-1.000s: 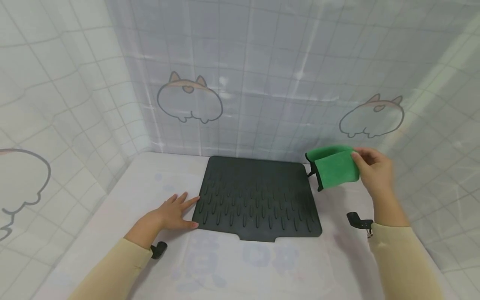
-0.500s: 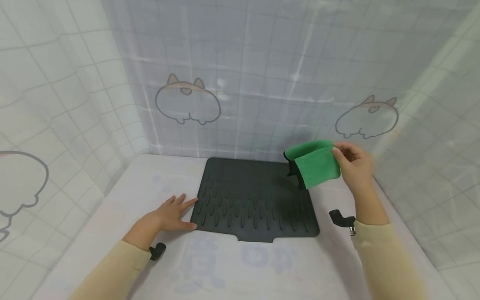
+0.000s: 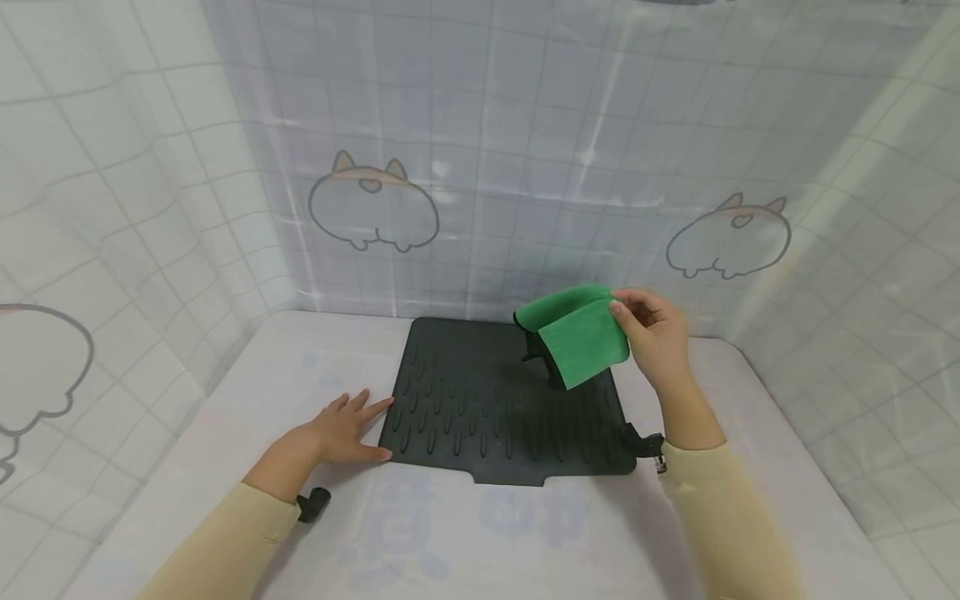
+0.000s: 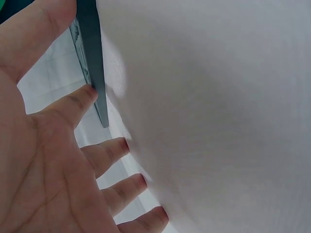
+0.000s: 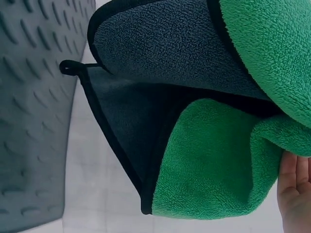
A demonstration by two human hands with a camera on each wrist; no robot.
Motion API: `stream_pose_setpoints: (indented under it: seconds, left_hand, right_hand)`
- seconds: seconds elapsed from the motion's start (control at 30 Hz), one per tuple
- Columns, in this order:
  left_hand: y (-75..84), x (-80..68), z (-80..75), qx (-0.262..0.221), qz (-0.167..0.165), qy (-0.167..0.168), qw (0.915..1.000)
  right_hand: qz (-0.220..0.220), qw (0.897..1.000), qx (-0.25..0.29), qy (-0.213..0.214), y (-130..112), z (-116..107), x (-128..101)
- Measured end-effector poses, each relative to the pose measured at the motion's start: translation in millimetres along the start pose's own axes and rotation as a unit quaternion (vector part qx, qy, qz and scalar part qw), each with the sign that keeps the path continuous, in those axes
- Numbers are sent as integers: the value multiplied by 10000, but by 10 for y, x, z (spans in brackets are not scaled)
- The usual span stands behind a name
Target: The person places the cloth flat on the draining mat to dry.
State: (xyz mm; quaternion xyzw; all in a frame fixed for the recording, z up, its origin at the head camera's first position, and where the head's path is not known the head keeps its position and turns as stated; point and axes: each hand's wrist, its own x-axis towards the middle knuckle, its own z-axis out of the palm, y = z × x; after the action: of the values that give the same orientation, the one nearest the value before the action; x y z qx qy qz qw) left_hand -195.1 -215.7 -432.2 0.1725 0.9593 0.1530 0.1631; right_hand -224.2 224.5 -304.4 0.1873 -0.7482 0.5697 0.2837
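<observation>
The right hand [image 3: 654, 337] pinches a folded green-and-grey fleece cloth [image 3: 576, 337] above the dark ridged rubber mat [image 3: 480, 408]; the left hand [image 3: 341, 429] lies flat with straight fingers at its edge.

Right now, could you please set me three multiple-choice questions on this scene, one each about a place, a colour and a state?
1. Where is the left hand?
A. flat on the table at the mat's left edge
B. on top of the cloth
C. raised against the curtain

2. What colours does the cloth show?
A. red and white
B. green with a dark grey side and black trim
C. plain yellow

3. How is the cloth being kept?
A. spread flat on the mat
B. lying on the table beside the mat
C. lifted in the right hand's grip above the mat

Answers:
1. A, since the head view shows straight fingers on the table touching the mat's edge.
2. B, as the right wrist view shows both faces and the trim.
3. C, as the fingers pinch it, folded, in the air.
</observation>
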Motion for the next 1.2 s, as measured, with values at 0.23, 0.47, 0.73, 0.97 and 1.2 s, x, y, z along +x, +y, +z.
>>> stream_pose_setpoints:
  seconds: [0.23, 0.47, 0.73, 0.97, 1.2]
  left_hand:
    - [-7, 10, 3, -68, -67, 19, 10000]
    - [-18, 41, 14, -71, -123, 11, 9999]
    - [-5, 59, 12, -81, -146, 12, 9999]
    - [-7, 52, 5, -38, -151, 18, 9999]
    - [2, 45, 2, -40, -152, 22, 9999]
  right_hand:
    - [159, 9997, 15, -196, 9, 204, -41]
    - [408, 9979, 97, -500, 94, 404, -87]
    - [875, 9897, 35, -1133, 646, 596, -151]
    - [1470, 9703, -575, -1833, 812, 719, -205]
    - [1806, 9455, -939, -2541, 945, 811, -249]
